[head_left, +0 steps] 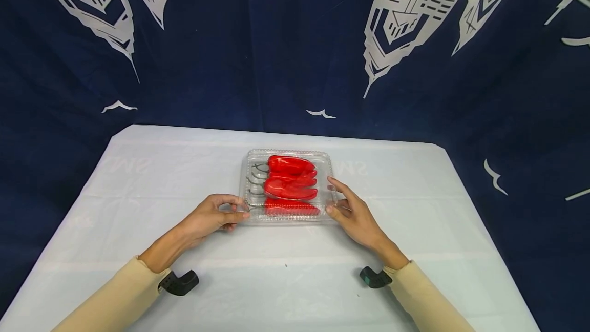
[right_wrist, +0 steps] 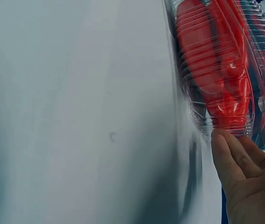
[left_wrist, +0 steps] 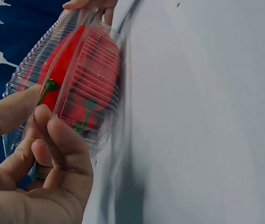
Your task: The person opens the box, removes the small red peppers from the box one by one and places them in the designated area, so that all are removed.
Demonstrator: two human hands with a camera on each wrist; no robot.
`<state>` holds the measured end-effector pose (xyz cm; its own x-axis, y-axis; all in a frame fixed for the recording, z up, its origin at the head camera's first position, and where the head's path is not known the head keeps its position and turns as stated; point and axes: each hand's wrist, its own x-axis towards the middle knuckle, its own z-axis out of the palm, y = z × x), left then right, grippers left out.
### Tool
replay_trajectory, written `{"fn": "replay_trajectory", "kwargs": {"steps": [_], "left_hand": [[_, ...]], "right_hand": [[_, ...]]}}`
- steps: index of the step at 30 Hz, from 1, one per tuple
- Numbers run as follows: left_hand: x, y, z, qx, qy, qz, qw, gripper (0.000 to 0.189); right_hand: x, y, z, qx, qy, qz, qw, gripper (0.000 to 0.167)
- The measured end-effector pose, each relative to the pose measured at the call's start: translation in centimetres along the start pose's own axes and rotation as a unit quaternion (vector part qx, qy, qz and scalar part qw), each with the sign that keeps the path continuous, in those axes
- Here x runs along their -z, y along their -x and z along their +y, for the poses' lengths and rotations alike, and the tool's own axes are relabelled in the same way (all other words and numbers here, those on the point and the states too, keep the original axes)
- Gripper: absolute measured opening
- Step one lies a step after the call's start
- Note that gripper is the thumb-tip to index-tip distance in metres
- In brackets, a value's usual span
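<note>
A clear plastic clamshell box [head_left: 288, 153] of red peppers [head_left: 290, 188] with thin green stems lies at the table's middle in the head view. In both wrist views its ribbed lid stands over its base. My left hand [head_left: 214, 216] pinches the rim at the near left corner between thumb and fingers; the left wrist view shows the fingers curled there beside a stem [left_wrist: 49, 86]. At the box's right end, my right hand [head_left: 357, 216] touches the side with its thumb and fairly straight fingers [right_wrist: 223, 154]. Part of the right fingertips is hidden behind the plastic.
The box rests on a white covered table [head_left: 184, 163]. Behind it hangs a dark blue cloth [head_left: 207, 65] printed with white buildings and birds. A black wrist device [head_left: 180, 283] is worn on my left sleeve and another wrist device [head_left: 375, 277] on my right.
</note>
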<state>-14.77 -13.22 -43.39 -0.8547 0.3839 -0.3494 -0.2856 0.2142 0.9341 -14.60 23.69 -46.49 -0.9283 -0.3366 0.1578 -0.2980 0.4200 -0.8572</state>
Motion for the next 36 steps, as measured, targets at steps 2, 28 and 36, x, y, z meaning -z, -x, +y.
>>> {"fn": "replay_trajectory", "kwargs": {"steps": [2, 28, 36], "left_hand": [[0.0, 0.0, 0.1, -0.002, -0.007, 0.003, 1.0, 0.042], [1.0, 0.4, 1.3, 0.01, -0.021, -0.003, 0.9997, 0.042], [0.9, 0.3, 0.9, 0.003, -0.021, -0.004, 0.9998, 0.04]], "right_hand": [[0.1, 0.0, 0.0, 0.0, 0.001, -0.002, 1.0, 0.069], [0.3, -0.1, -0.6, -0.028, 0.046, -0.019, 0.9984, 0.1], [0.1, -0.2, -0.5, -0.028, 0.048, -0.014, 0.9984, 0.105]]}}
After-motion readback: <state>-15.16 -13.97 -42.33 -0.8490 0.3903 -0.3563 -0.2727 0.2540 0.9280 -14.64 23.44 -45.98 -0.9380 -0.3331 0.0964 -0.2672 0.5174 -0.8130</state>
